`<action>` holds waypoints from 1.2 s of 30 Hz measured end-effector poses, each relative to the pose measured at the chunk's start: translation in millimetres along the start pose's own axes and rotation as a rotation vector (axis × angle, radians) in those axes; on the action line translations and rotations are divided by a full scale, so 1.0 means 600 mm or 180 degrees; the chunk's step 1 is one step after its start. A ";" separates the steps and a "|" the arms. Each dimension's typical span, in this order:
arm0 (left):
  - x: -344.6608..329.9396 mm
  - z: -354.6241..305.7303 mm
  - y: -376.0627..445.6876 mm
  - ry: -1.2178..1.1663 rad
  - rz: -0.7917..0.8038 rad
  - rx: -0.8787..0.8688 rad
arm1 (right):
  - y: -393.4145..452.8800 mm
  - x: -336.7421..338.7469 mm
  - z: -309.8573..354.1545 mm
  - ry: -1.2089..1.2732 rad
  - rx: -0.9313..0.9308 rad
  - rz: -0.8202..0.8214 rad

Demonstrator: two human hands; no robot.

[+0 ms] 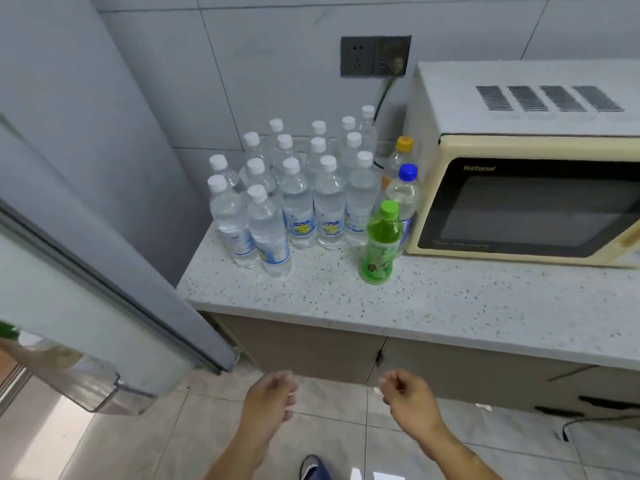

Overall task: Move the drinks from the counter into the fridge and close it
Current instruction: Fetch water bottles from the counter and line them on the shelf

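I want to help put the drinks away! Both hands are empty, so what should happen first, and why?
Probably reach the right hand up to the green bottle. It stands alone at the front of the counter, nearest the edge, so a grip on it should not knock the crowded water bottles. The fridge door already hangs open on the left, and the left hand holds nothing too.
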State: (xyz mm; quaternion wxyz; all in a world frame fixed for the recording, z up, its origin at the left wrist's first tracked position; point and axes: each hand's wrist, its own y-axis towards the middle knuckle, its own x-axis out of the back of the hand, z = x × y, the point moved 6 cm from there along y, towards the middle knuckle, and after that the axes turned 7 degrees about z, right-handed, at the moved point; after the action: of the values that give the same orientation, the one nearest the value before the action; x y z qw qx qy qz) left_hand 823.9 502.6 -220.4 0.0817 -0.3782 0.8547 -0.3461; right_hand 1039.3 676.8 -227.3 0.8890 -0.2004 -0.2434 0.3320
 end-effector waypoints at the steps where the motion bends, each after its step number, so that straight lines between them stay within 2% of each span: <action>1: -0.005 -0.026 0.008 0.0015 0.0051 -0.0137 | 0.005 0.004 0.035 -0.0056 0.0159 -0.0022; 4: -0.006 -0.114 0.031 -0.0031 0.0021 -0.0637 | 0.030 0.011 0.150 -0.0183 0.0630 -0.0069; 8: 0.024 -0.225 0.052 -0.0471 -0.0479 -0.1169 | 0.069 -0.018 0.299 -0.0244 0.1187 -0.0079; 14: 0.064 -0.361 0.064 -0.0991 -0.1111 -0.1508 | 0.118 -0.093 0.501 -0.0303 0.1949 -0.0135; 17: 0.080 -0.415 0.067 -0.1145 -0.1294 -0.1698 | 0.137 -0.120 0.569 -0.0320 0.2113 -0.0136; 21: 0.105 -0.464 0.086 -0.0651 -0.1607 -0.1668 | 0.161 -0.148 0.598 -0.0626 0.2066 0.0004; 24: 0.106 -0.496 0.109 -0.0269 -0.1571 -0.1682 | 0.172 -0.152 0.602 -0.0732 0.2033 0.0060; 29: 0.108 -0.514 0.134 -0.0110 -0.1501 -0.1660 | 0.168 -0.124 0.574 -0.0208 0.2184 0.0261; 33: 0.091 -0.504 0.110 -0.0074 -0.1517 -0.2004 | 0.153 -0.075 0.527 0.0173 0.2248 0.0024; 36: 0.066 -0.486 0.081 0.0125 -0.1281 -0.2285 | 0.140 -0.036 0.507 0.0244 0.2346 -0.0157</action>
State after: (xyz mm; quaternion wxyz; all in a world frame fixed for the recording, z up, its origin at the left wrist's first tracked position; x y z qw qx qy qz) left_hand 650.6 652.4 -29.3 -0.1411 -0.5356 0.8315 -0.0422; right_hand 811.5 780.1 -33.6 0.9177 0.1268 -0.0788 0.3682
